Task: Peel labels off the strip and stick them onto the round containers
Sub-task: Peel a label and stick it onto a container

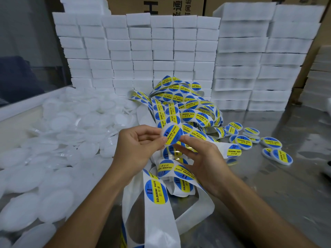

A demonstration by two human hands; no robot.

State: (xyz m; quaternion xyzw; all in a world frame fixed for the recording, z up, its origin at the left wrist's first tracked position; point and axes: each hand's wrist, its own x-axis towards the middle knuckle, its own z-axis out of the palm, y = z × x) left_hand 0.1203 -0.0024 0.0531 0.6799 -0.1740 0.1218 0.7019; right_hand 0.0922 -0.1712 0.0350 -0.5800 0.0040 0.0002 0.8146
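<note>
A head-worn camera looked down over a shiny metal table (268, 194). At the far left, a large heap of plain white round containers (59, 140) spread across the surface, none of them labelled.

Just right of that heap, near the middle of the view, the left hand (138, 145) was raised with its fingers curled, its thumb and fingertips pinching the edge of one round container (172, 134). That container carried a blue and yellow label reading "SOLDERING PASTE" on the face turned toward the camera.

The right hand (202, 161) sat just beside it, fingers spread and loosely bent. Its index fingertip touched the lower right edge of the label; whether the thumb also pressed there could not be told.

Under and behind both hands lay a long tangled strip (188, 108) of white backing paper, covered in the same blue and yellow labels. It piled up in the centre and looped down toward the camera between the forearms.

To the right of the tangle, a small cluster of finished, labelled containers (250, 140) rested on the table, some overlapping.

Stacks of white foam blocks (161, 51) formed a wall along the back, with cardboard boxes (155, 6) behind them.
</note>
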